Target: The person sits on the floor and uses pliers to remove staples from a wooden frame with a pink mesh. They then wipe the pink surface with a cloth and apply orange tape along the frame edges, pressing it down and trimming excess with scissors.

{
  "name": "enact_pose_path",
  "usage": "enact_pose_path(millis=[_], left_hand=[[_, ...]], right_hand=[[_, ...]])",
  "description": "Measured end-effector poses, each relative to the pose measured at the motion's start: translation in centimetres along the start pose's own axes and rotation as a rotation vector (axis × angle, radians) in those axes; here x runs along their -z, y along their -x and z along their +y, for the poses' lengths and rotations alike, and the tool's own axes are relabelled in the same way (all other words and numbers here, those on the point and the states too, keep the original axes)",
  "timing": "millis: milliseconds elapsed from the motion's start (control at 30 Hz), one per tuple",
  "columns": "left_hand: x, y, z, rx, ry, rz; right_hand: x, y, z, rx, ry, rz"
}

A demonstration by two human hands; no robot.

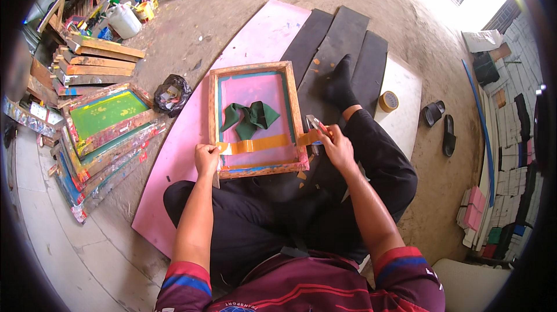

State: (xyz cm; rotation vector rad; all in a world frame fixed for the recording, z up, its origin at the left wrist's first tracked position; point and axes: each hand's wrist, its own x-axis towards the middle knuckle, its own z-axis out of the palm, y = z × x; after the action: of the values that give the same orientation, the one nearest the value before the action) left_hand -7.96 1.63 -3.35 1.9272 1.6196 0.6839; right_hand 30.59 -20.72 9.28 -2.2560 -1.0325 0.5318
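Observation:
A wood-framed printing screen (294, 100) with translucent mesh lies in front of my crossed legs. A strip of orange-brown packing tape (264, 142) stretches across its lower part. My left hand (206, 158) pinches the strip's left end at the frame's left side. Just past the right side, my right hand (338, 148) is closed around a red utility knife (319, 127), its blade end pointing up and left. The tape's right end reaches that hand's fingers; whether they pinch it is partly hidden. On the mesh rests a crumpled dark green cloth (248, 119).
A tape roll (389, 101) sits on the white board to the right, near black sandals (448, 136). Stacked paint-stained screens (110, 116) and a black plastic bag (172, 95) are at the left. Pink and black boards (264, 33) lie beneath me.

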Motion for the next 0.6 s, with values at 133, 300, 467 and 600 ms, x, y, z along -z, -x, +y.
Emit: enact_pose_path(millis=[133, 300, 467, 600], left_hand=[[-0.1, 0.0, 0.5, -0.015, 0.007, -0.001], [0.2, 0.2, 0.7, -0.006, 0.007, 0.011], [0.3, 0.0, 0.4, -0.027, 0.014, 0.025], [0.2, -0.1, 0.4, 0.012, 0.053, 0.007]], right_hand=[[0.6, -3.5, 0.8, 0.079, 0.12, 0.013], [1.5, -4.3, 1.8, -0.033, 0.238, -0.188], [3.0, -5.6, 2.6, -0.054, 0.07, -0.117], [-0.1, -8.7, 2.4, 0.0, -0.092, 0.101]])
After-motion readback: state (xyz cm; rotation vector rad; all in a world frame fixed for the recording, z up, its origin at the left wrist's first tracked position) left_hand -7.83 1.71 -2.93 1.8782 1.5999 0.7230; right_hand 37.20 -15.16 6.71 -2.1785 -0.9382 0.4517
